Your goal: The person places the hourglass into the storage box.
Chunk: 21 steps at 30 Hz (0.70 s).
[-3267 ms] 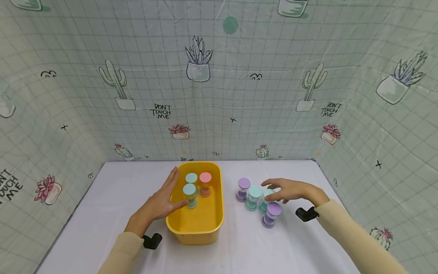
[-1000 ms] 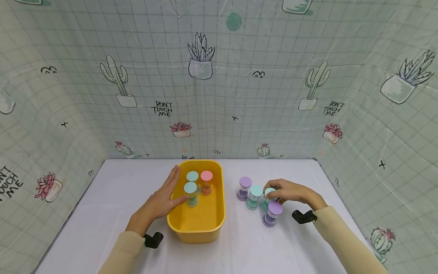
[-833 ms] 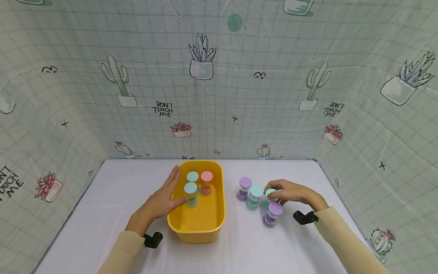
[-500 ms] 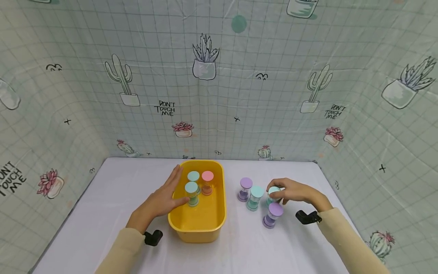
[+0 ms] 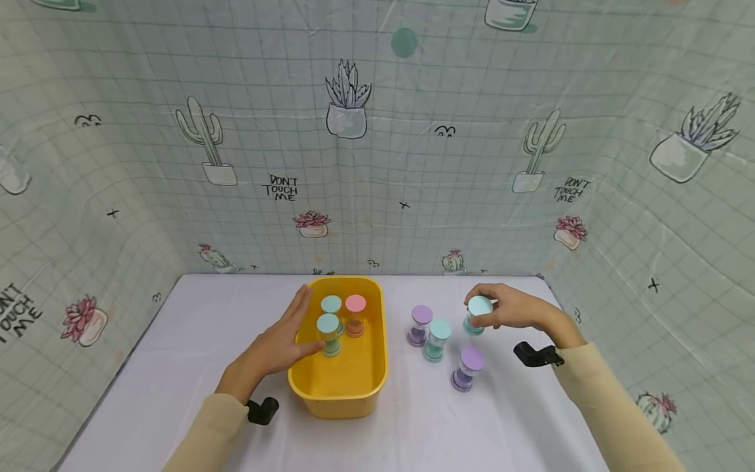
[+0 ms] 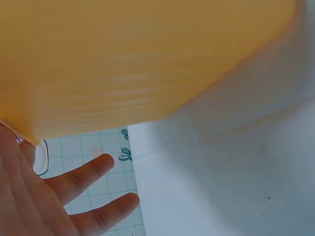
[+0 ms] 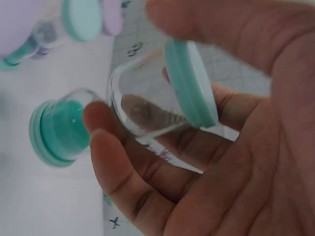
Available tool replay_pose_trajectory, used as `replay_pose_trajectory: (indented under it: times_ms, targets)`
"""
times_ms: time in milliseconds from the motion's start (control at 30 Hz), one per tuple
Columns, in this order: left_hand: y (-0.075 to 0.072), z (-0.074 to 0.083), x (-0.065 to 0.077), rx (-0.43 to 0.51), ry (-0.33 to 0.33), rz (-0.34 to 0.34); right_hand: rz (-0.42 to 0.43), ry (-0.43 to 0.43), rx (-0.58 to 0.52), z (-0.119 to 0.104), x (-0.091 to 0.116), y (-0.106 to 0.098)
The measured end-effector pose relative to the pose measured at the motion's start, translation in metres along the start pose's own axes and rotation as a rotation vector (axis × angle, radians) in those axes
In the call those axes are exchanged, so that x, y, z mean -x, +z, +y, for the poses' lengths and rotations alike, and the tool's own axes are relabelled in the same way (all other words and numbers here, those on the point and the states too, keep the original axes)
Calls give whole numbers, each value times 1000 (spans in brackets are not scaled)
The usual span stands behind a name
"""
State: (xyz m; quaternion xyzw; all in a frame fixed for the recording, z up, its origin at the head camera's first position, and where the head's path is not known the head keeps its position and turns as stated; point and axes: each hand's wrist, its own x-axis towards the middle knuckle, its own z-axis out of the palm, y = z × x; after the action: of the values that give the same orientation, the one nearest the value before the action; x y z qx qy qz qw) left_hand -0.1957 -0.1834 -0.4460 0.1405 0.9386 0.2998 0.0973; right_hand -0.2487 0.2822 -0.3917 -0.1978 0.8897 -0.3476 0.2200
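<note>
Gripping a clear teal-capped hourglass (image 5: 480,306), our right hand (image 5: 514,309) is right of the yellow plastic tub (image 5: 348,379). Our left hand (image 5: 270,352) spreads fingers at its left side.

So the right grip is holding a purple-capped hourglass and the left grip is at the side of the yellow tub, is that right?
Not quite: the right grip is holding a teal-capped hourglass, not a purple-capped one, as the right wrist view shows. The left grip is at the side of the yellow tub, as you said.
</note>
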Motion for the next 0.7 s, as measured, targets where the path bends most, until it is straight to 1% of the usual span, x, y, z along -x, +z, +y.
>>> replay_pose_trajectory:
  times_ms: [200, 333, 467, 567, 700]
  targets:
    - [0, 2, 0, -5, 10, 10, 80, -29, 10, -16, 3, -17]
    - [0, 1, 0, -4, 7, 19, 153, -53, 40, -35, 3, -27]
    - [0, 1, -1, -12, -3, 18, 219, -70, 60, -53, 3, -33]
    - [1, 1, -2, -23, -4, 17, 238, -80, 56, -69, 2, -35]
    - [1, -1, -2, -52, -3, 21, 236, -85, 76, -88, -1, -33]
